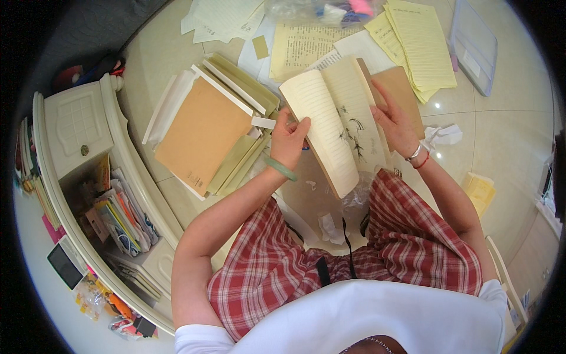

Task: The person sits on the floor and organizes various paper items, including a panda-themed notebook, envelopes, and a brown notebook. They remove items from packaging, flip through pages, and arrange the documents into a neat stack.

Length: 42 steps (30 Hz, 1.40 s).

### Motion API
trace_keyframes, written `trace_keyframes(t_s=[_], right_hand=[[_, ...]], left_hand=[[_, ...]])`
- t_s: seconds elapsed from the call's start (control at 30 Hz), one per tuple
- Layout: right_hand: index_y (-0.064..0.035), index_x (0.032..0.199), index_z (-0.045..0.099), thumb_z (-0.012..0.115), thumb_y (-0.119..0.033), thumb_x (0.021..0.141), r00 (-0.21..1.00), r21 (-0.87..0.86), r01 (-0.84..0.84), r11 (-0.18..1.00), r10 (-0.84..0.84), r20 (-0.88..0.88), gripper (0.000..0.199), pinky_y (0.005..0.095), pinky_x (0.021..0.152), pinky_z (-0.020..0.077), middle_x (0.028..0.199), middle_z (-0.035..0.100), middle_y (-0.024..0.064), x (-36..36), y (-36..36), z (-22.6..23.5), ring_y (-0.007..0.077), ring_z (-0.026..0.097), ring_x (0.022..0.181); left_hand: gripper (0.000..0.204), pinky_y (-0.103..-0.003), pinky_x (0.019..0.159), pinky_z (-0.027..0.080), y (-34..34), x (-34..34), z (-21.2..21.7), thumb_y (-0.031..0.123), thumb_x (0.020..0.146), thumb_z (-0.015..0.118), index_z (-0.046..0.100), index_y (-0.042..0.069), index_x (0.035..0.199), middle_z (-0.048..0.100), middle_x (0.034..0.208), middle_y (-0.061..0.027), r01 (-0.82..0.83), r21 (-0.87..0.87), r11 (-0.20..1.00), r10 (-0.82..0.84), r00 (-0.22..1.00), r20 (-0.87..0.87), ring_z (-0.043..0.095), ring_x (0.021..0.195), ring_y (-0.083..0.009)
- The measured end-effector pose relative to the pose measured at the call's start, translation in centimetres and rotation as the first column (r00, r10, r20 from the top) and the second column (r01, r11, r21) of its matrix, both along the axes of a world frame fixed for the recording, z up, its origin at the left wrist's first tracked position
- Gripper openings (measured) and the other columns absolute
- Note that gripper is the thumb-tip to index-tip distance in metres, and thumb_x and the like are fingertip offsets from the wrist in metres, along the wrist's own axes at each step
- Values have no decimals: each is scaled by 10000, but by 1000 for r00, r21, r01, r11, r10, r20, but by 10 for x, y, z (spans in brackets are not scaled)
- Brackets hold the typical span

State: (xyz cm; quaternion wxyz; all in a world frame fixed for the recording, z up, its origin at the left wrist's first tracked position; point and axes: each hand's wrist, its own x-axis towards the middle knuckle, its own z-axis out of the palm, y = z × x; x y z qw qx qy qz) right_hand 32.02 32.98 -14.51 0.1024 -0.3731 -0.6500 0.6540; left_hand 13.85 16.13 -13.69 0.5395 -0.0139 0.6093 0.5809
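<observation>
An open notebook with cream lined pages is held up between my two hands above my lap. Its right page carries a dark ink drawing. My left hand pinches the left edge, thumb on the page, with the other fingers partly hidden by the book. At the right edge my right hand grips the cover and pages, thumb in front. Left of the notebook lies a stack of brown and olive-green folders, with a small white strip sticking out near my left hand. Behind my right hand is a brown sheet or cover.
Yellow lined sheets, white papers and a clear plastic case lie on the tiled floor. Crumpled paper sits to the right, a yellow pad nearer. A white cabinet with books stands left.
</observation>
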Motion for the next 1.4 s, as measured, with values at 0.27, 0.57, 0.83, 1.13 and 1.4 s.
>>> trace_keyframes(t_s=[0.27,0.57,0.83,1.13,1.4], right_hand=[[-64,1308,491,510,-108,944,995,-32,93,995,-91,34,367,249,677,437,848,590,38,0,3,-2,89,502,742],[-29,1212,550,558,-117,921,995,147,14,989,-29,100,304,234,635,435,747,595,31,15,13,-31,84,516,671],[-60,1253,522,546,-46,906,993,157,-12,988,-7,121,348,233,580,433,738,602,35,-5,4,3,83,503,628],[-23,1131,587,580,-95,908,994,150,102,983,-106,17,234,281,570,427,759,557,21,3,6,-14,82,486,639],[-10,801,568,686,-100,783,949,718,-277,639,300,100,149,337,589,458,914,629,107,2,1,22,267,568,699]], left_hand=[[240,-274,712,530,-6,-8,-1,187,925,600,590,51,1122,669,973,-46,24,20,999,-25,1000,8,639,836,-118],[225,-281,755,537,-8,-14,1,202,913,619,618,47,1075,670,1000,-39,-25,-30,999,31,976,217,646,840,-120],[225,-286,767,535,-10,-16,-1,210,909,627,615,41,1057,661,976,-31,11,-66,998,-2,991,133,638,851,-116],[262,-267,720,528,-11,-10,12,135,909,600,562,6,1134,647,1028,-63,-27,-42,999,28,999,20,629,878,-121],[321,-304,777,521,-87,-8,22,137,883,636,550,26,1172,637,1048,-69,22,-203,979,9,989,148,622,929,-151]])
